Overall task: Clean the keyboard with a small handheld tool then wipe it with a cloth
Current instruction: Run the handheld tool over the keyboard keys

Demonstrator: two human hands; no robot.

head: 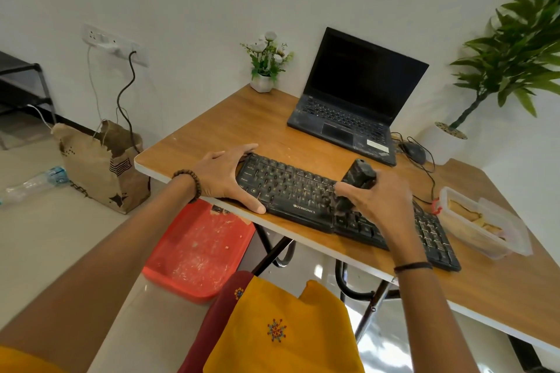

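A single wide-angle head view looks forward and steeply down from above the near edge of the table (212, 130). It sits close over the keyboard (303, 191), with the table's far corner, wall and surrounding floor curving at the frame edges.

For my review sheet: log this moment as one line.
phase: tool cleaning | left hand: steadies keyboard end | right hand: holds black handheld tool on keys | cloth: not seen
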